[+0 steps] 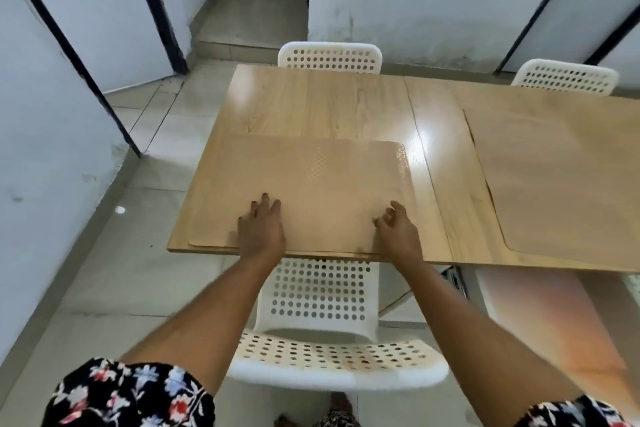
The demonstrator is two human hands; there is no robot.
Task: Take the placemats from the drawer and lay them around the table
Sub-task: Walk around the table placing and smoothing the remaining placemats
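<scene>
A tan placemat (311,177) lies flat at the near left end of the wooden table (311,100). My left hand (260,229) rests palm down on its near edge with the fingers spread. My right hand (398,232) touches the same mat's near right part, fingers loosely curled and holding nothing. A second tan placemat (561,177) lies flat on the table to the right. No drawer is in view.
A white perforated chair (322,315) stands between me and the table. Two more white chairs (329,57) (564,78) stand at the far side. White walls with dark frames enclose the room; the floor is tiled.
</scene>
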